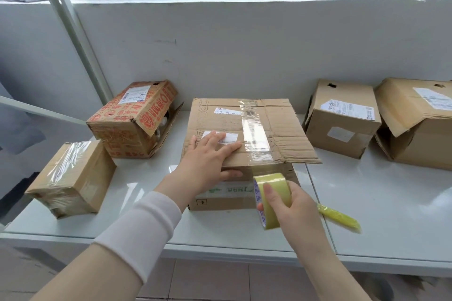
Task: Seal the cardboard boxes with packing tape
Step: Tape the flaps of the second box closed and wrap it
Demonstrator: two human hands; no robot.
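L hand (208, 156): flat on box (276, 129) top, fingers straight, pressing flap.
box: mid table (379, 190).
tape strip (255, 139): ran back-to-front across top, over front edge to roll (270, 199).
roll: just below that edge.
R hand (293, 205): fingers wrapped round roll, nearer hand for pull-down.

Matt, creased corrugated cardboard forms the middle box (274, 129), crossed by a glossy clear tape strip (255, 137). The tape roll (272, 199) looks shiny yellowish plastic. The white table (381, 193) is smooth and glossy.
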